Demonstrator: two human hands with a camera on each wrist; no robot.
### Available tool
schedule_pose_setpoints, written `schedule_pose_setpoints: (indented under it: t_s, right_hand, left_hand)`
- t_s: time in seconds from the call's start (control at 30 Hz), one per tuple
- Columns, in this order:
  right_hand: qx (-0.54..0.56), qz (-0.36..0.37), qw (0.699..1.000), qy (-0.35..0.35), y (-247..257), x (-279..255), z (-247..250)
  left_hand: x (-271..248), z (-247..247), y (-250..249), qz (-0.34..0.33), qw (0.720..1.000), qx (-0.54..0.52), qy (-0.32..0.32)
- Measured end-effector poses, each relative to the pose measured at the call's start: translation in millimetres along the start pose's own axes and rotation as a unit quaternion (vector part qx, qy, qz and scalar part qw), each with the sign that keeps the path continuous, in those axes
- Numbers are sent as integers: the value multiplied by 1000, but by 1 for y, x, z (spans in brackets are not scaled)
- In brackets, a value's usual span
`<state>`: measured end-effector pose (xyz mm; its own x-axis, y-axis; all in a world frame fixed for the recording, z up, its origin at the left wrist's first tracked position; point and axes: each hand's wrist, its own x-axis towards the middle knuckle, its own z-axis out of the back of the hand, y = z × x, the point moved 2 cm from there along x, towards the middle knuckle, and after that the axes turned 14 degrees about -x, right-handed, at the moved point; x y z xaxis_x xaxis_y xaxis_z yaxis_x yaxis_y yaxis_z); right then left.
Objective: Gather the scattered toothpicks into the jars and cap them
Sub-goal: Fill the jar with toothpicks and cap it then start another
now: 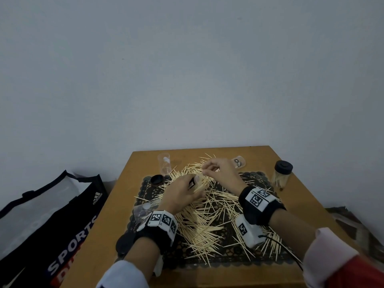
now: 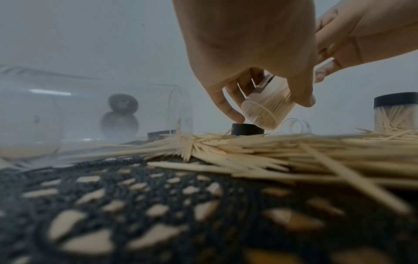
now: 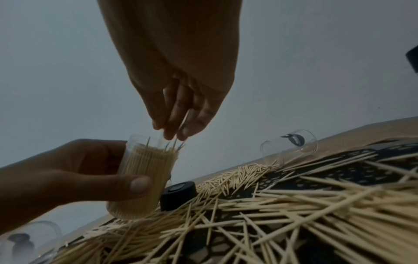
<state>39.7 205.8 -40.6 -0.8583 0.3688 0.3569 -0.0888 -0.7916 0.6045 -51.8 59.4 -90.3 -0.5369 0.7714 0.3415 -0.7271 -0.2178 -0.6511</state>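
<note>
Left hand [image 3: 74, 178] grips a clear jar [image 3: 144, 178] packed with toothpicks, thumb across its front and fingers curled round the back, jar tilted and lifted above the pile at centre of the head view. Right hand [image 3: 178, 100] just above the jar mouth, fingertips [image 3: 187, 131] bunched together, pinching a few toothpicks that poke into the open top. Loose toothpicks [image 1: 209, 217] spread all over the dark lace mat [image 1: 145, 190] in the lower middle of the head view, on a wooden table [image 1: 301, 200]. Black cap [image 3: 178, 194] sits on the mat just right of the held jar in the right wrist view. Capped jar [image 1: 283, 173] with some toothpicks stands upright at right of the head view, off the mat. Empty clear jar [image 1: 164, 164] stands upper left of the pile; another clear jar [image 1: 239, 162] lies on its side behind the right hand; a further clear jar [image 1: 143, 210] lies at the mat's left edge by the left wrist. Black sports bag [image 1: 52, 225] at lower left.
</note>
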Motion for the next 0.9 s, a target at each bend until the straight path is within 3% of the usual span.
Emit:
schedule_pose_setpoints:
  t_s: [0.2,0.37,0.5,0.6,0.73,0.9]
  right_hand:
    - [-33,10,999,10,-5,-2,-3]
    - [-16,21,997,76,-5,-5,3]
    - [-58,-14,990,125,-17,-6,14]
    - [-148,-54,962,222,-32,-12,21]
    - [-287,-64,892,342,-50,-23,26]
    - [-314,-79,893,311,-57,-32,20]
  left_hand:
    - [0,0,1,1,1000,-16,-7]
    - [0,0,1,-3,1000,-9,-7]
    - [0,1,1,-2,1000,-1,-7]
    - [0,0,2,-1,1000,6,-1]
    - [1,0,3,-2,1000,14,5]
    - [0,0,4,-3,1000,16,10]
